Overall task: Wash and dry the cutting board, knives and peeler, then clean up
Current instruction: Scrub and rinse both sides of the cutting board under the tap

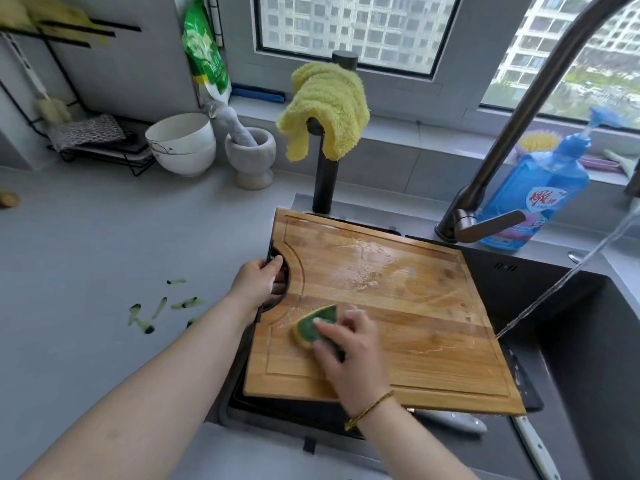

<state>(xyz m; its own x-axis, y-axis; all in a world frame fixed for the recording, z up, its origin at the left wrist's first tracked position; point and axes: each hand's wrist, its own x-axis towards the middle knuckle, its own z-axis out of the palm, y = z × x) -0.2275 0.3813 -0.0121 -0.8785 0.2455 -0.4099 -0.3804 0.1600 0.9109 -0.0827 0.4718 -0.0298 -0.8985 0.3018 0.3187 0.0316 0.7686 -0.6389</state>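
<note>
While wet and soapy, wooden cutting board (398, 306) spans the sink (588, 341).

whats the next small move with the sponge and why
Probably sweep the green-and-yellow sponge rightward along the near strip of the wooden cutting board. The right hand presses it near the left edge, foam shows mostly on the far half, and the left hand grips the handle cutout, steadying the board.
</note>
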